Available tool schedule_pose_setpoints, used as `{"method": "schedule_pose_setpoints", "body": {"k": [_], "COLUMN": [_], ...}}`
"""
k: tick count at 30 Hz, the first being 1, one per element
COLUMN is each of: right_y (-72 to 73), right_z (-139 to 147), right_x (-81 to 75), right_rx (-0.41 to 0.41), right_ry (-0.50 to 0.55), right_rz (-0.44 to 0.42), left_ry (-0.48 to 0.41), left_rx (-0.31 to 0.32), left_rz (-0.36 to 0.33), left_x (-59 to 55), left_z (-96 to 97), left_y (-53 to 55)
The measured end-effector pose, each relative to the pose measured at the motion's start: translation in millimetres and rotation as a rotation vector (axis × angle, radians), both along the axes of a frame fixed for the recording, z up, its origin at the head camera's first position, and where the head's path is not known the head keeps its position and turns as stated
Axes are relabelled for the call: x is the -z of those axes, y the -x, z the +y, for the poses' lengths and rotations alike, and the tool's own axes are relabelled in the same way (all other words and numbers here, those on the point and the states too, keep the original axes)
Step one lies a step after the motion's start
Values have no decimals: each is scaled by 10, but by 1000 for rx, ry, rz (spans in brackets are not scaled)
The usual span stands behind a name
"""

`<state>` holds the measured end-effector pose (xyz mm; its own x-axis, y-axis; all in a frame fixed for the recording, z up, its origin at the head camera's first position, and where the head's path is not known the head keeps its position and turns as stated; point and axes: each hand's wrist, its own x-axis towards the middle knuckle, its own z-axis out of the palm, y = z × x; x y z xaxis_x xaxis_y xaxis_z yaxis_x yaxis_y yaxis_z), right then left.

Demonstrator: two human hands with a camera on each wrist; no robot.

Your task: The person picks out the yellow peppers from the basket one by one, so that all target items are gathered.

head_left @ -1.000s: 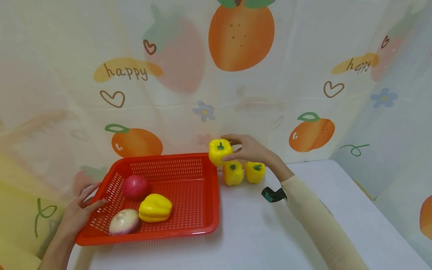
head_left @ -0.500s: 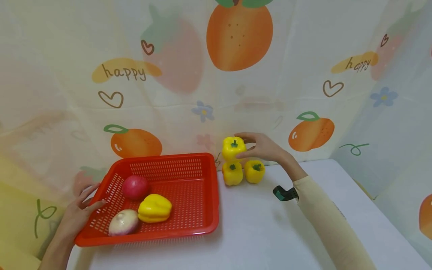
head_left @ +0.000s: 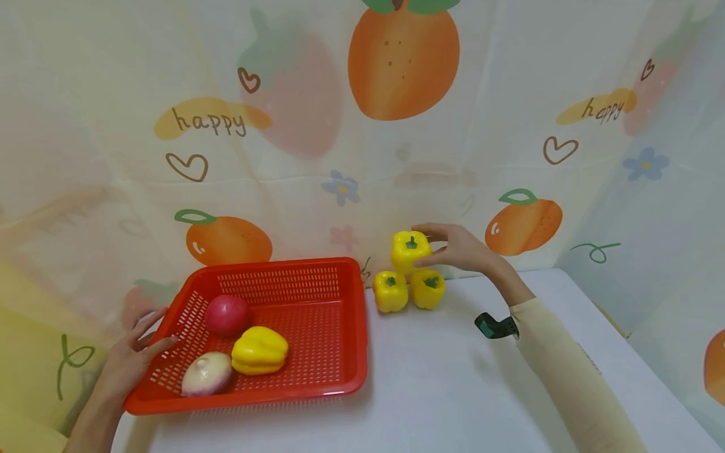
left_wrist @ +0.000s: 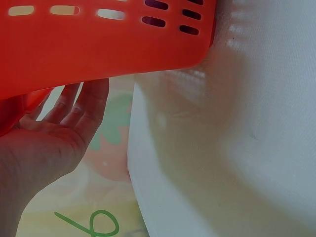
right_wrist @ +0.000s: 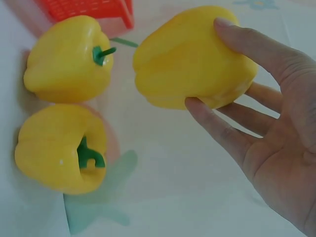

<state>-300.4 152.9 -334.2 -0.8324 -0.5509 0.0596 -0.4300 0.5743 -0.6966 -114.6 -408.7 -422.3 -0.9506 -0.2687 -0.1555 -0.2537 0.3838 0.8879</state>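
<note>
My right hand (head_left: pixel 461 248) pinches a yellow bell pepper (head_left: pixel 410 253) between thumb and fingers, stem facing the head camera. In the right wrist view that pepper (right_wrist: pixel 192 59) is raised beside two others. Those two yellow bell peppers, one on the left (head_left: pixel 391 292) and one on the right (head_left: pixel 428 289), stand side by side on the table. My left hand (head_left: pixel 126 363) holds the left rim of a red plastic basket (head_left: pixel 255 396), thumb over the edge. From the left wrist camera, the fingers (left_wrist: pixel 91 106) show below the basket's rim.
Inside the basket lie a pink-red round fruit or vegetable (head_left: pixel 226 314), a yellow bell pepper (head_left: pixel 260 350) on its side and a white-and-purple turnip-like vegetable (head_left: pixel 207 374). A printed curtain (head_left: pixel 425 163) rises behind the white table (head_left: pixel 430 390).
My right hand has carried its bell pepper to the right, from beside the basket's back corner to above and behind the two standing peppers. My left hand has stayed at the basket.
</note>
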Motion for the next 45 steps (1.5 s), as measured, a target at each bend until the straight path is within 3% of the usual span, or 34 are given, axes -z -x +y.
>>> {"method": "schedule_pose_setpoints", "body": {"k": [18,27,37,45], "right_y": [-27,-37,-13,-20], "right_z": [470,692,806,891], "right_x": [82,141,276,339], "right_rx": [87,140,138,129], "right_ry": [26,-30,-46,-32], "right_rz": [-46,7,14,4], "left_ry": [-24,48,18,56], "left_rx": [-11,-24,-13,-20], "left_rz": [14,-8,-4,-48], "left_x": [37,22,12,6], "left_z": [-13,-9,-18,-17], "left_y": [15,27,6,36]}}
